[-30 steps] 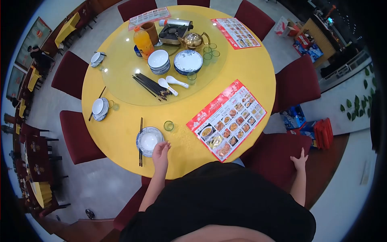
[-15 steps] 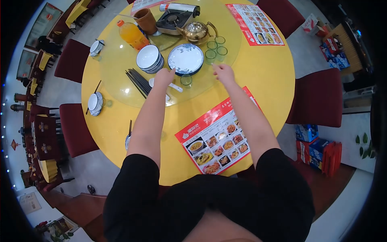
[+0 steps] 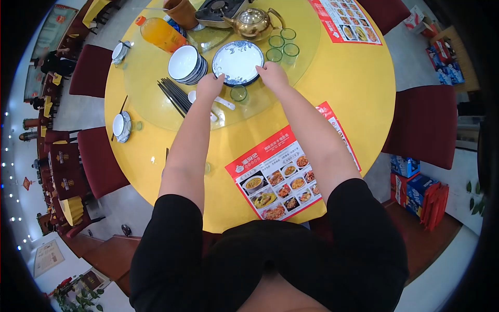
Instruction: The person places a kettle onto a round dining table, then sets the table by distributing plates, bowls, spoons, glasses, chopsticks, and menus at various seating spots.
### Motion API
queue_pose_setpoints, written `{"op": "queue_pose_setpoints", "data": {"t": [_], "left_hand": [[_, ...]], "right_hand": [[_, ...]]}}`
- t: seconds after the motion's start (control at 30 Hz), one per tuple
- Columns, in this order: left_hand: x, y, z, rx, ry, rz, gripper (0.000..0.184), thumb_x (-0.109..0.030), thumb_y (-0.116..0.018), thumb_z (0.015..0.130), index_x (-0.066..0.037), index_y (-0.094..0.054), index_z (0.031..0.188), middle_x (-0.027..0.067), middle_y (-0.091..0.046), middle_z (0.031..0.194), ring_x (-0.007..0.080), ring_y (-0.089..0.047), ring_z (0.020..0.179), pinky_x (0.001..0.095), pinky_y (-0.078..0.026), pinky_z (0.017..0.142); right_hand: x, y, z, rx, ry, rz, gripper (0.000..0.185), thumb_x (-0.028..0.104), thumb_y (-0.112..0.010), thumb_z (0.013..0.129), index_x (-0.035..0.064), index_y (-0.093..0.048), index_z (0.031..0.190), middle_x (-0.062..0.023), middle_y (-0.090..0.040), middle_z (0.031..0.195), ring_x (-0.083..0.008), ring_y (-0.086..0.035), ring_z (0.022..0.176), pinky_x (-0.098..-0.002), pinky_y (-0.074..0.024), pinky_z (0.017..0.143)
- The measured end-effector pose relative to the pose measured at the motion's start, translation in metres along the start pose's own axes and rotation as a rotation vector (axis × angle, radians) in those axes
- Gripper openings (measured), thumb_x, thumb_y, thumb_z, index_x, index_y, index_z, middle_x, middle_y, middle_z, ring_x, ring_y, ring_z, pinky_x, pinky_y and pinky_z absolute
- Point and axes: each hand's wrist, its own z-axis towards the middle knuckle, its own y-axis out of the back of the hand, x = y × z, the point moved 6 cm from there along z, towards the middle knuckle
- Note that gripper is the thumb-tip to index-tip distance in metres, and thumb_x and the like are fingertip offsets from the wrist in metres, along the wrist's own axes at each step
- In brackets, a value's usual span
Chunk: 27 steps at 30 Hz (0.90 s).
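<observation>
A white plate with blue floral edging (image 3: 238, 61) tops a stack on the glass turntable. My left hand (image 3: 210, 86) pinches its near left rim, thumb uppermost. At the near right rim, my right hand (image 3: 273, 77) has its fingers closed on the same plate; its fingertips are partly hidden. Just below the plates stands a small green glass (image 3: 238, 94). Stacked bowls (image 3: 184, 62) lean left of my left hand, with black chopsticks (image 3: 174, 96) and white spoons (image 3: 224, 103) close by. Several green-rimmed glasses (image 3: 282, 46) stand right of the plates.
Behind the plates are a brass teapot (image 3: 252, 23), a portable gas stove (image 3: 221, 13), an orange drink bottle (image 3: 158, 34) and a brown container (image 3: 182, 13). A menu sheet (image 3: 283, 174) lies under my right forearm. Chairs (image 3: 422, 125) surround the yellow-covered table (image 3: 358, 83).
My right hand has moved left from beside the glasses onto the plate's right rim. My left hand now grips the left rim. The view has shifted slightly.
</observation>
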Motion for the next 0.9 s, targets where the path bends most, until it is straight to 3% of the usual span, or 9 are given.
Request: {"op": "queue_pose_setpoints", "data": {"t": [0.17, 0.23, 0.3, 0.33, 0.43, 0.5, 0.67, 0.73, 0.9], "left_hand": [[0.007, 0.000, -0.005, -0.119, -0.062, -0.148, 0.046, -0.044, -0.057, 0.085, 0.001, -0.058, 0.073, 0.0217, -0.063, 0.077, 0.0386, -0.059, 0.076, 0.0449, -0.045, 0.070], [-0.003, 0.016, -0.020, -0.194, -0.079, -0.228, 0.045, -0.042, -0.059, 0.084, 0.001, -0.057, 0.070, 0.0194, -0.060, 0.069, 0.0343, -0.058, 0.067, 0.0408, -0.045, 0.064], [-0.024, 0.044, -0.049, -0.231, -0.065, -0.313, 0.044, -0.040, -0.061, 0.084, 0.002, -0.056, 0.069, 0.0178, -0.059, 0.066, 0.0306, -0.058, 0.064, 0.0369, -0.045, 0.060], [-0.033, 0.051, -0.067, -0.262, -0.099, -0.330, 0.042, -0.037, -0.065, 0.083, 0.001, -0.056, 0.068, 0.0140, -0.056, 0.060, 0.0228, -0.055, 0.056, 0.0325, -0.042, 0.055], [-0.056, 0.045, -0.135, -0.194, -0.125, -0.445, 0.040, -0.035, -0.068, 0.083, 0.000, -0.056, 0.067, 0.0102, -0.056, 0.057, 0.0184, -0.052, 0.052, 0.0318, -0.041, 0.051], [-0.059, 0.012, -0.176, -0.082, -0.129, -0.491, 0.040, -0.034, -0.070, 0.081, 0.000, -0.055, 0.065, 0.0074, -0.056, 0.055, 0.0153, -0.050, 0.049, 0.0315, -0.041, 0.048], [-0.036, -0.119, -0.273, 0.276, 0.027, -0.720, 0.038, -0.033, -0.073, 0.080, -0.001, -0.058, 0.066, 0.0078, -0.059, 0.057, 0.0149, -0.054, 0.050, 0.0304, -0.043, 0.049], [-0.037, -0.136, -0.304, 0.366, 0.046, -0.666, 0.036, -0.032, -0.073, 0.080, 0.000, -0.060, 0.068, 0.0080, -0.061, 0.058, 0.0150, -0.056, 0.050, 0.0300, -0.044, 0.049], [-0.049, -0.146, -0.339, 0.405, 0.094, -0.668, 0.037, -0.033, -0.071, 0.081, 0.000, -0.063, 0.067, 0.0088, -0.064, 0.060, 0.0168, -0.061, 0.052, 0.0307, -0.047, 0.051]], "right_hand": [[0.007, 0.005, -0.008, -0.089, 0.073, 0.026, 0.034, 0.036, -0.060, 0.081, 0.0030, -0.065, 0.082, -0.0175, -0.066, 0.081, -0.0349, -0.062, 0.076, -0.0440, -0.0478, 0.068], [0.016, 0.017, -0.014, -0.130, 0.118, 0.069, 0.033, 0.035, -0.060, 0.081, 0.0028, -0.066, 0.080, -0.0178, -0.066, 0.079, -0.0350, -0.062, 0.073, -0.0439, -0.0479, 0.067], [0.022, 0.036, -0.028, -0.118, 0.142, 0.203, 0.032, 0.033, -0.062, 0.081, 0.0017, -0.062, 0.075, -0.0146, -0.062, 0.069, -0.0279, -0.061, 0.065, -0.0392, -0.0472, 0.061], [0.022, 0.050, -0.045, -0.113, 0.150, 0.252, 0.032, 0.032, -0.062, 0.082, 0.0015, -0.061, 0.074, -0.0132, -0.061, 0.066, -0.0251, -0.060, 0.062, -0.0376, -0.0467, 0.060], [0.007, 0.085, -0.116, -0.081, 0.145, 0.460, 0.030, 0.026, -0.064, 0.084, 0.0008, -0.056, 0.070, -0.0073, -0.054, 0.060, -0.0147, -0.056, 0.057, -0.0316, -0.0438, 0.054], [-0.043, 0.092, -0.158, -0.088, 0.103, 0.203, 0.030, 0.024, -0.063, 0.086, 0.0002, -0.055, 0.070, -0.0053, -0.054, 0.061, -0.0123, -0.055, 0.055, -0.0288, -0.0420, 0.052], [-0.140, 0.081, -0.257, 0.006, -0.129, 0.271, 0.029, 0.020, -0.061, 0.088, 0.0013, -0.053, 0.067, -0.0061, -0.056, 0.057, -0.0123, -0.054, 0.051, -0.0288, -0.0405, 0.049], [-0.165, 0.078, -0.283, 0.046, -0.214, 0.287, 0.029, 0.020, -0.062, 0.087, 0.0016, -0.052, 0.067, -0.0069, -0.056, 0.056, -0.0128, -0.054, 0.050, -0.0295, -0.0408, 0.049], [-0.196, 0.076, -0.299, 0.067, -0.098, 0.154, 0.029, 0.021, -0.062, 0.087, 0.0013, -0.054, 0.068, -0.0089, -0.058, 0.056, -0.0160, -0.056, 0.050, -0.0303, -0.0413, 0.049]]}}
